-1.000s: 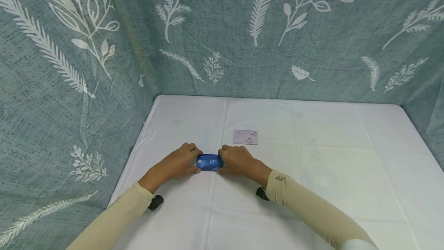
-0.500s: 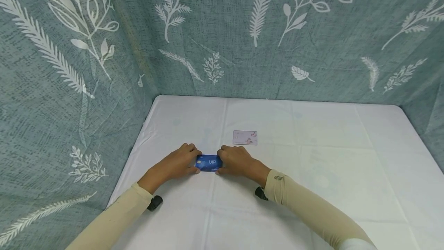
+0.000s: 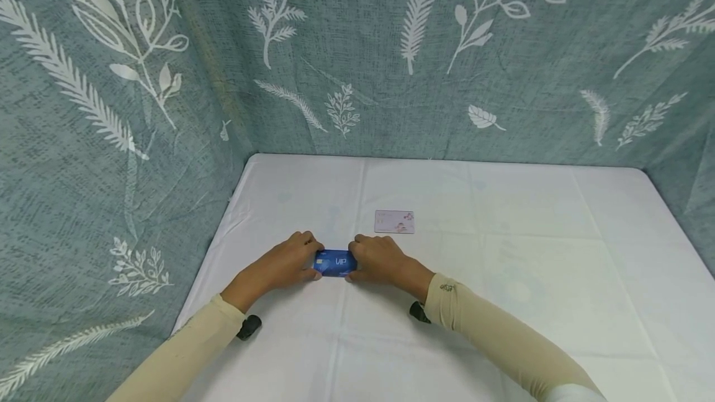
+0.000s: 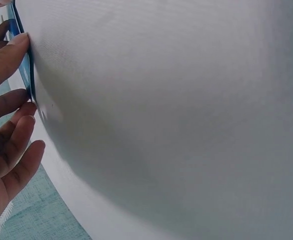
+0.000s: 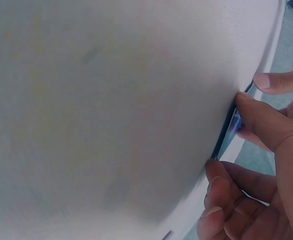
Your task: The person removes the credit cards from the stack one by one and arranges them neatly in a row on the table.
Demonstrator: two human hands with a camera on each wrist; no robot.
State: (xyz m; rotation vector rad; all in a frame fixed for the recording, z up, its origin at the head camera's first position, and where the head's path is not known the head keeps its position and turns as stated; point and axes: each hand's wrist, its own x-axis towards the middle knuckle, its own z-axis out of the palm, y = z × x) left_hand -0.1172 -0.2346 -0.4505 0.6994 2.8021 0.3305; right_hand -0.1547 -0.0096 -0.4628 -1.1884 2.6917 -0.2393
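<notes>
A blue card [image 3: 335, 263] marked VIP, with a gold chip, lies between my two hands, its face up in the head view. My left hand [image 3: 290, 260] pinches its left short end between thumb and forefinger. On the right short end, my right hand [image 3: 382, 259] grips it the same way. In the left wrist view, the card [image 4: 24, 70] appears nearly edge-on at the fingertips, close over the white cloth. Thumb and fingertips also sit at the edge of the card [image 5: 227, 131] in the right wrist view.
A pale pink card [image 3: 394, 221] with small flower prints lies flat just beyond my right hand. White cloth covers the table [image 3: 536, 265]. A green leaf-patterned curtain [image 3: 368, 48] hangs behind and along the left side. Black wrist devices [image 3: 249, 327] show beneath both forearms.
</notes>
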